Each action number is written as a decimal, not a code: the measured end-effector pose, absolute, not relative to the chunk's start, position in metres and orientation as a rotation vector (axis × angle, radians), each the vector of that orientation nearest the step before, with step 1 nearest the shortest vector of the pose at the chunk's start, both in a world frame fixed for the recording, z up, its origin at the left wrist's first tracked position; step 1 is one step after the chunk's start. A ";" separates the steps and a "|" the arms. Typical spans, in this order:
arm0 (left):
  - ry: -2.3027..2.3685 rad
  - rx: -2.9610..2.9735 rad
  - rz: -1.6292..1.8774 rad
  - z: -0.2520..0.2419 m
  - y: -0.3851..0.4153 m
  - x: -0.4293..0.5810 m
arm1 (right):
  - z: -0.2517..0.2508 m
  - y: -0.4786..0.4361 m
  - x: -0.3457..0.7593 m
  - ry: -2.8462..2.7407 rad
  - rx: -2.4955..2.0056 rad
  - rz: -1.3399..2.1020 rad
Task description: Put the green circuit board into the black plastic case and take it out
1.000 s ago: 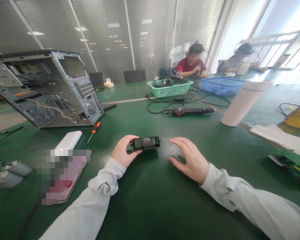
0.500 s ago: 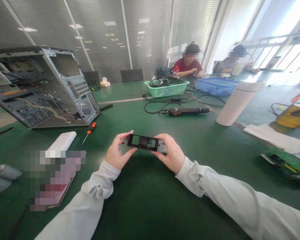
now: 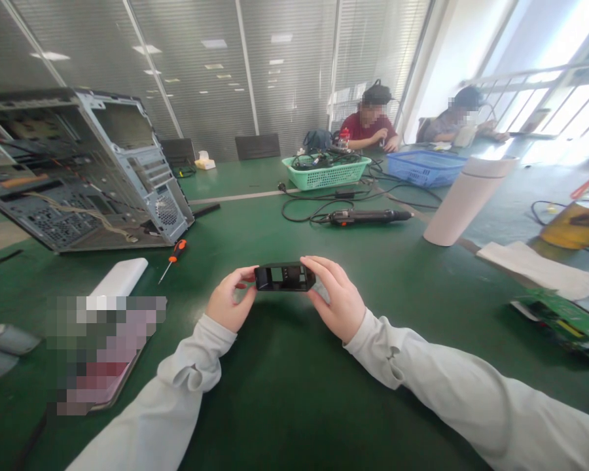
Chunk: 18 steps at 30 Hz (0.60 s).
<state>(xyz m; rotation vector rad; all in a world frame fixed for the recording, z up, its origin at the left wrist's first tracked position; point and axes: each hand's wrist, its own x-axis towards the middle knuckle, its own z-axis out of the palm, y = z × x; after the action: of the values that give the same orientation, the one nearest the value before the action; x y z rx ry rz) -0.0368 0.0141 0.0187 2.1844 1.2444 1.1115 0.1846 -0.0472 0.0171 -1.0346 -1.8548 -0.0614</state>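
Between my two hands is a small black rectangular plastic frame point(image 3: 285, 277) with several window-like openings, held just above the green table point(image 3: 285, 379). My left hand point(image 3: 232, 299) pinches its left end between thumb and fingers. At the other end, my right hand point(image 3: 338, 296) grips it with the fingers along the top corner and the thumb below. Green table colour shows through some of the openings. What exactly this part belongs to I cannot tell.
To the left stand an open computer case point(image 3: 103, 176), an orange-handled screwdriver point(image 3: 177, 251), a white power bank point(image 3: 120, 278) and a blurred-out phone-like slab point(image 3: 112, 366). Beyond lie an electric screwdriver point(image 3: 368, 217) and a green basket point(image 3: 331, 175). A tumbler point(image 3: 464, 203) and circuit board point(image 3: 569, 324) are right.
The black frame has been tilted between my hands, so its deeper inner walls now show. My right fingers have shifted onto its top corner. The head view has moved slightly.
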 end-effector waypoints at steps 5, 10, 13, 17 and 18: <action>1.276 2.219 1.185 0.020 0.014 -0.038 | 0.002 -0.037 0.187 -1.761 -1.095 0.149; 1.353 2.213 1.233 0.023 0.011 -0.038 | -0.012 -0.027 0.188 -1.523 -1.124 0.646; 1.400 2.176 1.237 0.025 0.011 -0.038 | -0.012 -0.024 0.188 -1.386 -1.107 0.980; 1.345 2.152 1.188 0.026 0.011 -0.038 | 0.000 -0.025 0.188 -1.307 -1.074 1.327; 1.327 2.149 1.177 0.026 0.012 -0.037 | 0.004 -0.026 0.188 -1.279 -1.062 1.412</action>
<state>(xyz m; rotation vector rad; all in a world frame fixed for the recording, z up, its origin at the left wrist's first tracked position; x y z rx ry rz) -0.0374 0.0115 0.0261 2.1486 1.3265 1.1769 0.1877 -0.0259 0.0044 -1.0623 -1.2793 1.4123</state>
